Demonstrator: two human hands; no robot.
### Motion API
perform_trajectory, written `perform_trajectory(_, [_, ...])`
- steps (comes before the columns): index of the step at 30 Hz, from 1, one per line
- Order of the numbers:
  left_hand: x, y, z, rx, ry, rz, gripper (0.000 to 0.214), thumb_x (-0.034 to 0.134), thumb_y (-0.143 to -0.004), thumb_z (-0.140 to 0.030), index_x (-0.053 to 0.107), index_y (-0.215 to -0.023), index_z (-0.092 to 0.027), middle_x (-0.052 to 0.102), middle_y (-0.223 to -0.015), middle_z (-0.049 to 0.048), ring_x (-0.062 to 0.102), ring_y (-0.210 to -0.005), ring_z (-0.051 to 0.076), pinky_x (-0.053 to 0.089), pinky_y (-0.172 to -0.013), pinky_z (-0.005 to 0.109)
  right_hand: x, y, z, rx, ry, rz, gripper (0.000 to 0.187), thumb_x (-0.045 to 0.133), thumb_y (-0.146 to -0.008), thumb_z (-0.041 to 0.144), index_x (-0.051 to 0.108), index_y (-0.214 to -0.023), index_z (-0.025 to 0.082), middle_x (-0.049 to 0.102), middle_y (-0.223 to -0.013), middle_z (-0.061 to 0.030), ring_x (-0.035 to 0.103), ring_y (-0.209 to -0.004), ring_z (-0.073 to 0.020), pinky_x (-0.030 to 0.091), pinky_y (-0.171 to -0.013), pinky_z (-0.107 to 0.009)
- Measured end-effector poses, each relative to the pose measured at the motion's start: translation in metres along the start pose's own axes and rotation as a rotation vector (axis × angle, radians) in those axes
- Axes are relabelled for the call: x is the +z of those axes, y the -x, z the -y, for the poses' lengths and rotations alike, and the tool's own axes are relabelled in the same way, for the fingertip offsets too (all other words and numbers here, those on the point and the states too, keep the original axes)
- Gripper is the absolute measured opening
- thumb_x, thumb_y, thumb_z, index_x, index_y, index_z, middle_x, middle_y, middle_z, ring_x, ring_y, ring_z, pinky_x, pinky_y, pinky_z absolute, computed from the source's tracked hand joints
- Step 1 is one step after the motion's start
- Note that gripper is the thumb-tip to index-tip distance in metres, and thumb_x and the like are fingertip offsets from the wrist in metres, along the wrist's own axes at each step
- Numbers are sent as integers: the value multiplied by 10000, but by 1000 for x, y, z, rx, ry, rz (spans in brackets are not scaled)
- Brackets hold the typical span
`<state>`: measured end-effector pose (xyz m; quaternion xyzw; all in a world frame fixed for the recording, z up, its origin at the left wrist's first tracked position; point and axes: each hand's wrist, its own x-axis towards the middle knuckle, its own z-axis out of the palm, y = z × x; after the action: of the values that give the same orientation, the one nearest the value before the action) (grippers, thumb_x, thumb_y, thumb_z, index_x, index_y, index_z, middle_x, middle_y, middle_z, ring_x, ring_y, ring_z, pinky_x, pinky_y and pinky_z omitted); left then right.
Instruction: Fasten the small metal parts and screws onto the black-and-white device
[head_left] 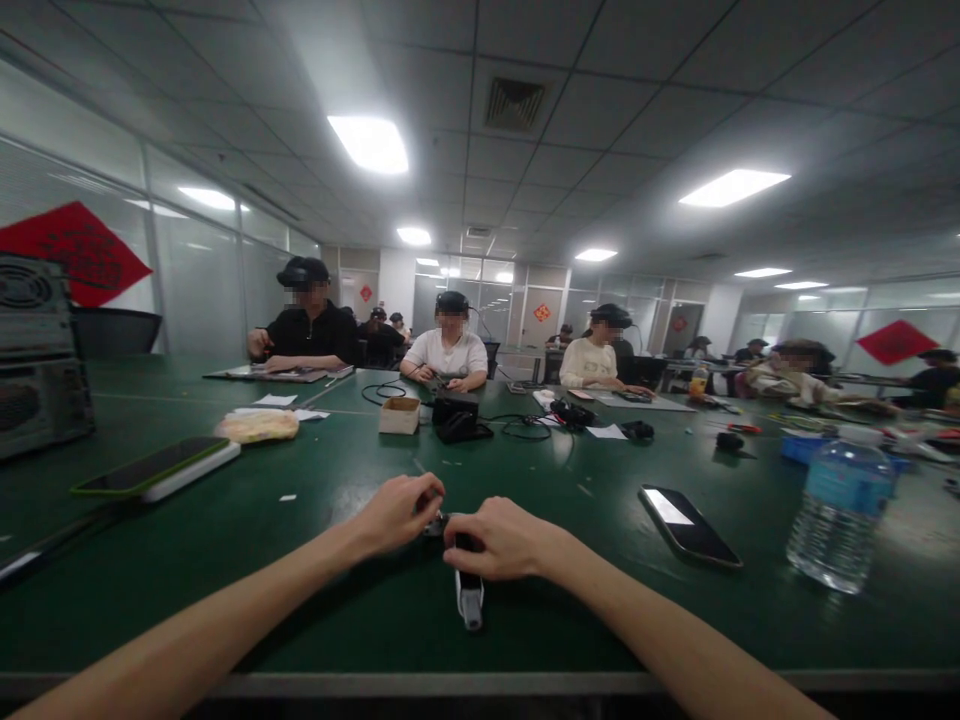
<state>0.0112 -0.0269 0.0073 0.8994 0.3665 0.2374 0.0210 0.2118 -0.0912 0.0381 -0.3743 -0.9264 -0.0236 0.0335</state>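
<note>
A narrow black and light-grey device (pixel 470 598), shaped like a stapler, lies on the green table in front of me, its grey end pointing towards me. My right hand (pixel 491 538) is closed over its upper part, so much of it is hidden. Just left of it, my left hand (pixel 401 510) has its fingers curled and pinched at the far end of the device. A small shiny metal part (pixel 433 524) shows under the left fingertips. Whether that part joins the device cannot be made out.
To the right are a black phone (pixel 690 525) and a water bottle (pixel 840 510). On the left lie a green-edged phone (pixel 150 466) and a wrapped packet (pixel 259 425). A small open box (pixel 399 415) and black cables (pixel 525 425) sit ahead. People work across the green table (pixel 337 620).
</note>
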Motion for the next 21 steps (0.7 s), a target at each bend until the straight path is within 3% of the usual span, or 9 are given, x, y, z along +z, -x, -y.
perform_trajectory(5, [0, -1, 1, -12, -6, 5, 209, 445, -907, -297, 595, -985, -174, 687, -822, 39, 596, -710, 168, 422, -672, 274, -1, 1, -14, 69, -40, -6, 383, 459, -910, 525, 676, -1027, 233, 666, -728, -19, 598, -617, -154, 358, -573, -239])
perform_trajectory(9, [0, -1, 3, -12, 18, 15, 203, 440, -916, -284, 591, -997, -176, 679, -810, 33, 604, -707, 165, 427, -667, 267, 0, 4, -43, 210, -96, 36, 322, 521, -878, 476, 668, -1052, 249, 671, -789, -21, 606, -645, -160, 375, -562, -237])
perform_trajectory(15, [5, 0, 8, -1, 17, 75, 194, 458, -906, -273, 590, -1014, -178, 691, -826, 29, 627, -728, 167, 432, -673, 259, 8, 21, -115, 729, -76, 110, 363, 600, -810, 306, 613, -1172, 323, 640, -1104, -65, 640, -916, -228, 451, -705, -291])
perform_trajectory(21, [9, 1, 8, -5, 15, 129, 199, 460, -907, -268, 596, -1028, -186, 694, -829, 20, 634, -735, 161, 438, -690, 255, 22, 49, -182, 1018, -9, 115, 443, 512, -848, 189, 537, -1286, 242, 582, -1209, -158, 610, -1058, -291, 460, -800, -364])
